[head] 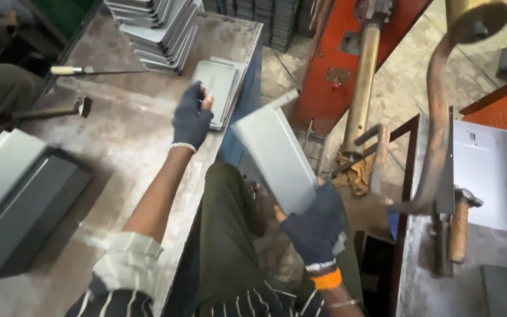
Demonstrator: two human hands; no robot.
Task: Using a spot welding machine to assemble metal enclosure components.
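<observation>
Left hand, dark glove, fingers curled over the near edge of a small stack of grey panels lying at the bench right edge. Right hand, gloved, closed on the lower end of a bent grey panel, held tilted in the gap between the bench and the orange welder. Gap is narrow: legs below, copper arm just right of the panel. On the bench: hammer and screwdriver well left of the left hand, taller panel stack behind, grey boxes at near left.
</observation>
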